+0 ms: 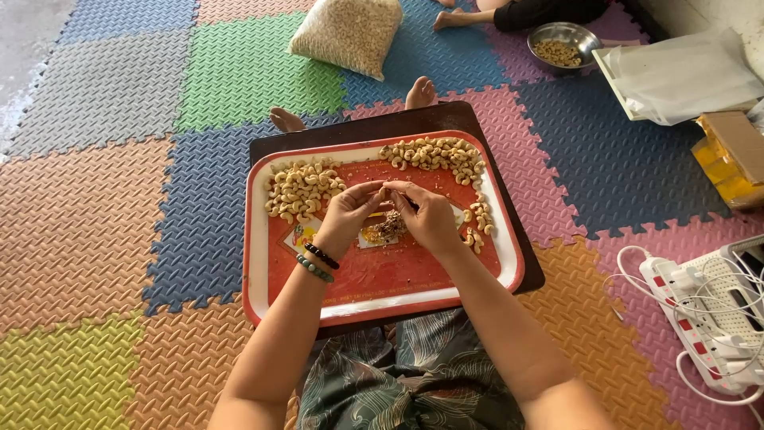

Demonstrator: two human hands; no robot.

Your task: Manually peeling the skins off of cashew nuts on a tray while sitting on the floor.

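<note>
Head view looks straight down on two bare hands meeting over the middle of a red tray. The left hand and the right hand have their fingertips pinched together on a single cashew nut, which sits between the thumbs and forefingers just above the tray's centre. Two beaded bracelets circle the left wrist. Directly under the hands, at 6 o'clock from the nut, lies a small heap of brown skin scraps on the tray floor. At 9 o'clock from the hands a pile of pale cashews covers the tray's upper left part; at 1 o'clock a second pile of cashews runs along the upper right rim, with a few more trailing down the right side. The tray rests on a dark board across the person's lap, and two bare feet show beyond its far edge. All of this sits on coloured foam floor mats. Farther out, at 12 o'clock, stands a clear bag of nuts; at 1 o'clock a metal bowl holds more nuts beside another person's legs. At 3 o'clock a white power strip with cables lies on the mat.
</note>
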